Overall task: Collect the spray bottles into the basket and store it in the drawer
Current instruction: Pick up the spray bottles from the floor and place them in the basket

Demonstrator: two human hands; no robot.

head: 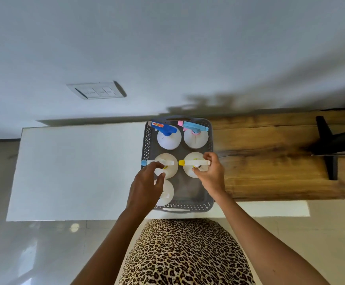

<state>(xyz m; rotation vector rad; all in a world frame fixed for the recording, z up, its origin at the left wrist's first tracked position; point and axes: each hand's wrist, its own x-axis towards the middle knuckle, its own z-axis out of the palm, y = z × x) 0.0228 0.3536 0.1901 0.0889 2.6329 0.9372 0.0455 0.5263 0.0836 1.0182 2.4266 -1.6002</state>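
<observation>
White countertop (75, 161) carries grey basket (147, 145); right hand (210, 173) pinches yellow-nozzle spray bottle (194, 163) neck, left hand (147, 182) loose-open above blue-nozzle bottle (163, 163) — crowded triggers could snag, tipping neighbours.

The basket (148, 140) is grey perforated plastic, matt. The bottles (169, 138) are white translucent plastic with smooth coloured plastic triggers. The counter (75, 161) is smooth matt white; beside it the wood top (270, 161) shows knotty, satin grain. The floor (34, 254) tiles are glossy.
</observation>
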